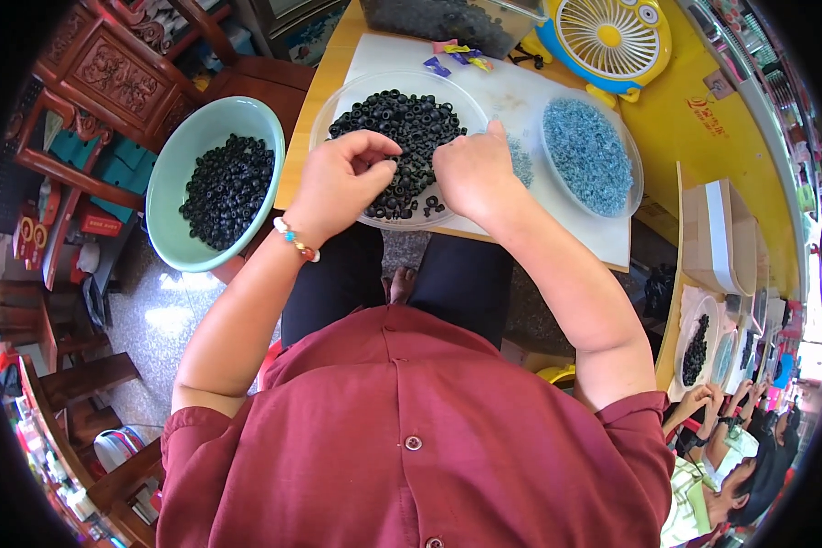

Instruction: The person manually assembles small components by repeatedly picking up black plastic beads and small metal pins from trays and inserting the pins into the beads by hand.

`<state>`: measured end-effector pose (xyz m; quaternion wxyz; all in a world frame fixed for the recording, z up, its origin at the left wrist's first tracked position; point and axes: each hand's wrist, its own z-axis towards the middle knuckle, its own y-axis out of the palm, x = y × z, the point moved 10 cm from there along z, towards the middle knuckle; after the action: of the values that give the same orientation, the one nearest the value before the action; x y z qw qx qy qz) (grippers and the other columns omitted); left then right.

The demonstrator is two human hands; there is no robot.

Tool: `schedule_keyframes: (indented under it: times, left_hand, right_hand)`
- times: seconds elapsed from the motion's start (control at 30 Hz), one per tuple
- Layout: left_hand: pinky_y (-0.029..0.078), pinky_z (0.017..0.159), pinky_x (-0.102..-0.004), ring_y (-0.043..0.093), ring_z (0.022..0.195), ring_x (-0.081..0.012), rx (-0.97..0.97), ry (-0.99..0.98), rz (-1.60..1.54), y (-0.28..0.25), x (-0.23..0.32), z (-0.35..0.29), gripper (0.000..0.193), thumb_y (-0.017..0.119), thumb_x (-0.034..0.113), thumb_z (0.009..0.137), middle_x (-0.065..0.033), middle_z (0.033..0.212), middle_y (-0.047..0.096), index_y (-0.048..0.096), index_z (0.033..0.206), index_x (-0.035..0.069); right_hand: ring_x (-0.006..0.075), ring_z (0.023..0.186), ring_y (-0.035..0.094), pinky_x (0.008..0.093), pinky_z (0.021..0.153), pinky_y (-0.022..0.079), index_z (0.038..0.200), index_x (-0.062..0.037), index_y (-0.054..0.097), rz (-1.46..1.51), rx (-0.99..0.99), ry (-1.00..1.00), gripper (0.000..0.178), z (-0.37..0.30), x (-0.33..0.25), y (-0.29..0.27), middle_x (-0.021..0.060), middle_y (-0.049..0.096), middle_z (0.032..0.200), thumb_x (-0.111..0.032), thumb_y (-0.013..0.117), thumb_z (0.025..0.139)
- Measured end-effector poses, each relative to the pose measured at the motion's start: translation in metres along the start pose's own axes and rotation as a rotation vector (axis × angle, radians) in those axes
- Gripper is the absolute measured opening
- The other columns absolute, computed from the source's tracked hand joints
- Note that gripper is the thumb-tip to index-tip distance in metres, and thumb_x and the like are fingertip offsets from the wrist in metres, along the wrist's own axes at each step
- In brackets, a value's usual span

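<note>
Over a round clear tray (473,102) of black ring-shaped pieces (397,117), both my hands are at work. My left hand (349,178), with a beaded bracelet at its wrist, is curled above the left side of the pile, thumb and forefinger close together. Whatever they pinch is too small to make out. At the tray's right edge my right hand (473,173) is closed, its fingers folded under and hidden. Just beyond it lies a small heap of pale blue pieces (521,163). Farther right, another clear tray (637,183) holds many small blue translucent pieces (586,151).
A mint-green basin (166,187) of black rings stands left of the table. At the back are wrapped sweets (466,57), a clear bin (447,27) of dark pieces and a yellow-blue fan (609,41). Carved wooden chairs (110,78) stand left; other people work at right.
</note>
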<state>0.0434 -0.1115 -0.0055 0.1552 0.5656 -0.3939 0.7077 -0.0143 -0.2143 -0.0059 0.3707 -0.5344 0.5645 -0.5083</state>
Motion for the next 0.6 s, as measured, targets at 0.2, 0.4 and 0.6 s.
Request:
schedule_keyframes:
  times: [0.2,0.4,0.6]
  left_hand:
    - [0.050,0.066,-0.0218,0.062,0.074,-0.0107,-0.060,-0.303,-0.902,-0.001,-0.019,-0.017,0.021,0.062,0.008,0.085,-0.0039,0.089,0.064,0.061,0.106,0.007]
    - [0.055,0.070,-0.0278,0.065,0.079,-0.0160,-0.099,-0.383,-1.260,0.014,-0.018,-0.030,0.018,0.059,0.006,0.087,-0.0070,0.090,0.065,0.060,0.105,0.007]
    - [0.056,0.075,-0.0310,0.066,0.088,-0.0191,-0.132,-0.317,-1.281,0.016,-0.015,-0.033,0.020,0.057,0.004,0.088,-0.0097,0.095,0.065,0.060,0.108,0.006]
  right_hand:
    - [0.0268,0.079,0.067,0.0471,0.094,0.035,0.077,-0.0091,0.070,-0.012,-0.080,-0.012,0.017,0.003,-0.003,0.006,0.0110,0.068,0.078,-0.008,0.053,0.077]
    - [0.0266,0.077,0.066,0.0451,0.093,0.034,0.075,-0.0095,0.069,0.025,-0.052,0.055,0.011,-0.001,0.010,0.006,0.0103,0.068,0.077,-0.007,0.058,0.073]
    - [0.0177,0.070,0.063,0.0348,0.075,0.047,0.080,-0.0025,0.067,0.829,0.179,0.034,0.011,-0.012,0.027,-0.011,0.0095,0.066,0.074,-0.005,0.062,0.071]
